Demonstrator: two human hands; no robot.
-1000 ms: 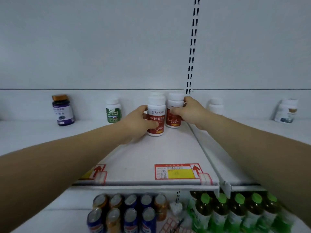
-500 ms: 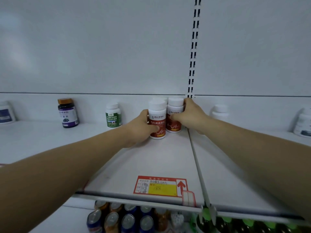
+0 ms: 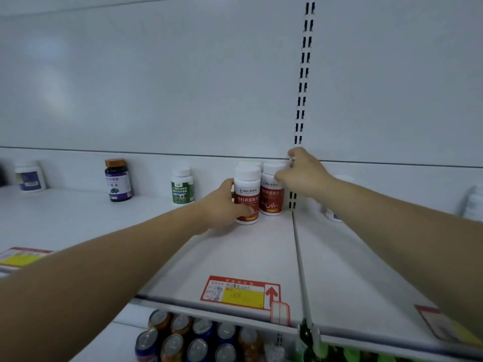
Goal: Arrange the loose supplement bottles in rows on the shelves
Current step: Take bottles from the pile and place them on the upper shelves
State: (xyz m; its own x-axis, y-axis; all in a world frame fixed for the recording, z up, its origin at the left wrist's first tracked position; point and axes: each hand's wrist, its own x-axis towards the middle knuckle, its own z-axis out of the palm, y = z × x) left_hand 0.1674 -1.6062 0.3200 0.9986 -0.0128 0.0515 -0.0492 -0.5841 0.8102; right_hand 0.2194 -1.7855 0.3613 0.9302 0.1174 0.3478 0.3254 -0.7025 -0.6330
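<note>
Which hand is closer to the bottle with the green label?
Left. The left hand grips the front red bottle just right of the green-label bottle; the right hand is by the cap of the rear red bottle, farther right.

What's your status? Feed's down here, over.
Left hand grips front red-label bottle. Right hand at cap of neighbouring red-label bottle, grip unclear. Both bottles upright, side by side. Nothing blocking them.

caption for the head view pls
Left hand grips the front red-label bottle; right hand by the cap of the second red-label bottle.
</note>
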